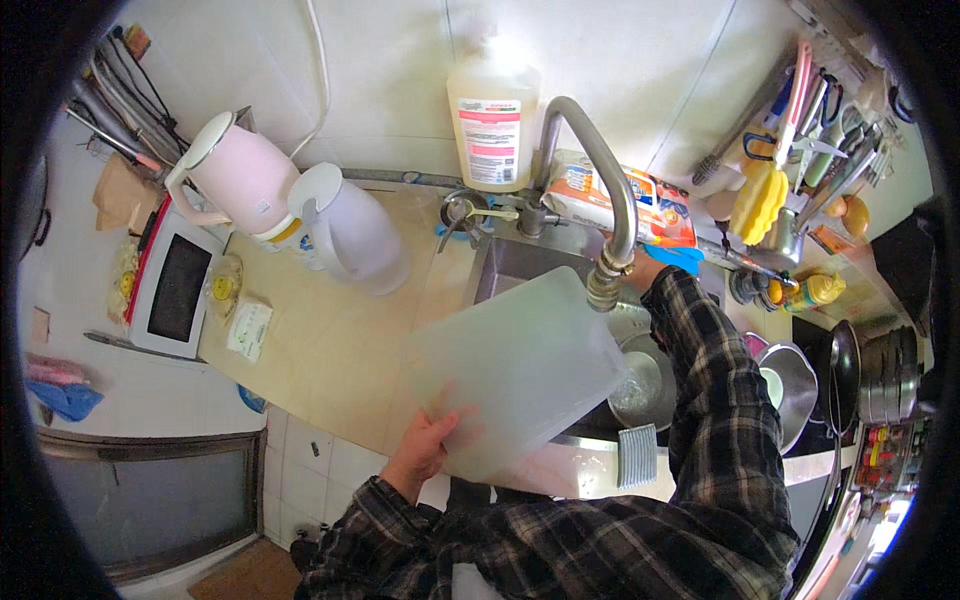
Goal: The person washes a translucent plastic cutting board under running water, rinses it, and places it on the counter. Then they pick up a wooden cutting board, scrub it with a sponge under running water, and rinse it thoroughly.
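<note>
My left hand (pixel 426 448) grips the near left edge of a translucent plastic board (pixel 517 367), thumb on top and fingers showing faintly through it. The board is tilted over the sink (pixel 501 274) and the counter's front edge, covering part of both. Behind the spout of the metal faucet (pixel 626 202), my right hand (pixel 643 271) reaches toward the back of the sink, close to a blue cloth-like item (pixel 675 257). Its fingers are mostly hidden by the faucet, so what they touch is unclear. A metal basin (pixel 645 382) with water sits in the sink, right of the board.
Left on the counter stand a pink kettle (pixel 244 176) and a pale lavender pitcher (pixel 356 232). A large soap bottle (pixel 491 131) and an orange-white packet (pixel 592 196) are behind the sink. A grey ridged pad (pixel 637 457) lies at the front rim; a steel bowl (pixel 795 382) is right.
</note>
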Demonstrator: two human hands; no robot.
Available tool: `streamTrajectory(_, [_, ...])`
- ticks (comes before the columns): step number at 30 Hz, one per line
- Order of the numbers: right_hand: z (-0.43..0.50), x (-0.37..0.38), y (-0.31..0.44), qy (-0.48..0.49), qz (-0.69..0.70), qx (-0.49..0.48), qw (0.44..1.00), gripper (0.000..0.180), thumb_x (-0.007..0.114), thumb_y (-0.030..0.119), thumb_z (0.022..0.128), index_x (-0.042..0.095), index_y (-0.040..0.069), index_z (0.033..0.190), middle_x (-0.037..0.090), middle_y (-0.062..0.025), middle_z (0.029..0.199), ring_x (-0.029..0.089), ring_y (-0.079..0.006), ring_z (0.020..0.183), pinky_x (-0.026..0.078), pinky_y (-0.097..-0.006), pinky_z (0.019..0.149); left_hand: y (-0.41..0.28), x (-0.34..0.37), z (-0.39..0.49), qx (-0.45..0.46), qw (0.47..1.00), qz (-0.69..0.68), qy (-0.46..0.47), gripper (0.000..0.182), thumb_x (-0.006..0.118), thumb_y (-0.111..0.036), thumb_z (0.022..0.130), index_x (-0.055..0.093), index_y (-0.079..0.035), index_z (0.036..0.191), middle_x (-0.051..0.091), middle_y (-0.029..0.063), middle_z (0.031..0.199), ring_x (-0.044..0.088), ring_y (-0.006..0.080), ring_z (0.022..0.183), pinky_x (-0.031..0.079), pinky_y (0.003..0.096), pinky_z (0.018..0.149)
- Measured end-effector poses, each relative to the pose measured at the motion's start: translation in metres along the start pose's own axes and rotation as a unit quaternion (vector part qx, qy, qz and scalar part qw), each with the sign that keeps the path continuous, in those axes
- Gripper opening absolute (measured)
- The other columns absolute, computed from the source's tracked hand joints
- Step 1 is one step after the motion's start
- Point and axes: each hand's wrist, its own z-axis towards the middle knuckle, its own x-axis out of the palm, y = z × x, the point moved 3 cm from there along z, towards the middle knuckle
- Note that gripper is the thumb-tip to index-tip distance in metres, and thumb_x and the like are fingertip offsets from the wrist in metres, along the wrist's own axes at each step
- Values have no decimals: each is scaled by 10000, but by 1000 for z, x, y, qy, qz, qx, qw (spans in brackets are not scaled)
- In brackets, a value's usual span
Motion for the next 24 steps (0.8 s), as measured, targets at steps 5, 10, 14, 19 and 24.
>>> streamTrajectory(5, [40,3,-26,56,100,22,993,441,661,362,829,597,25,1105,616,-169,1137,578,-250,1064,443,-386,929,5,-6,1,9,999,-27,-18,653,611,-110,894,275,-155,1452,504,174,1306,512,313,1187,482,509,950])
streamTrajectory(10, [87,31,-98,63,176,112,976,419,636,285,856,527,57,1191,621,-127,1089,617,-230,949,509,-346,797,7,-11,-8,-7,999,-38,-35,646,584,-102,905,257,-162,1458,522,181,1290,537,324,1155,492,499,936])
streamTrajectory(14, [84,31,-84,25,-41,-29,998,520,626,333,841,487,74,1271,607,-106,1145,586,-267,1042,461,-375,908,4,-5,-10,7,999,-34,-32,580,520,-62,937,268,-109,1457,495,169,1310,529,290,1170,484,476,950])
streamTrajectory(19, [26,31,-33,25,135,-161,977,531,678,177,834,453,81,1305,581,-58,1148,545,-174,1068,417,-329,947,-18,14,-15,33,986,138,-84,551,504,-103,947,287,-94,1453,589,139,1198,601,277,1037,520,398,857])
streamTrajectory(24, [-25,34,-24,-67,-32,18,997,722,660,213,812,303,56,1420,484,-233,1293,493,-371,1179,377,-423,1015,-52,39,-21,114,897,415,-101,517,524,-105,905,382,-55,1400,619,112,1127,608,190,921,522,341,765])
